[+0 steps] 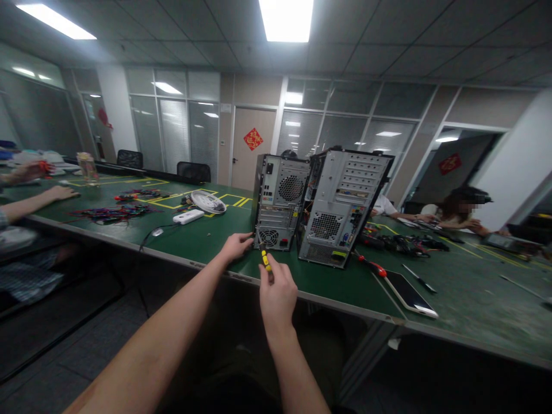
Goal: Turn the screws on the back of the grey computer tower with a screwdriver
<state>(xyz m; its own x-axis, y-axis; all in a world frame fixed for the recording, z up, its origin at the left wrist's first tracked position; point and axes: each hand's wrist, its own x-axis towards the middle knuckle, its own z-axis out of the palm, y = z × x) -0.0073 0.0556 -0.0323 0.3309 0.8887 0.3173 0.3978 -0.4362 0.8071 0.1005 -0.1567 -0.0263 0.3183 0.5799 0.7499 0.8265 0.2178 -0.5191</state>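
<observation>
In my right hand (pixel 279 290) is a small yellow-and-black screwdriver (pixel 265 260), gripped by the handle. Its front end points at the lower rear panel of a computer tower (pixel 278 214), near the fan grille; the exact contact point is too small to make out. My left hand (pixel 237 246) lies at the lower left corner of that tower, fingers stretched out against its side. Both its rear panel and that of a second, larger computer tower (pixel 332 210) face me. The second tower stands upright just to the right.
Bundled cables (pixel 114 213), a white power strip (pixel 188 217) and a white basket (pixel 209 201) lie left. At right are a red-handled screwdriver (pixel 379 269), a phone (pixel 409 293), a thin tool (pixel 419 278) and black cables (pixel 401 244). Other people sit at both sides.
</observation>
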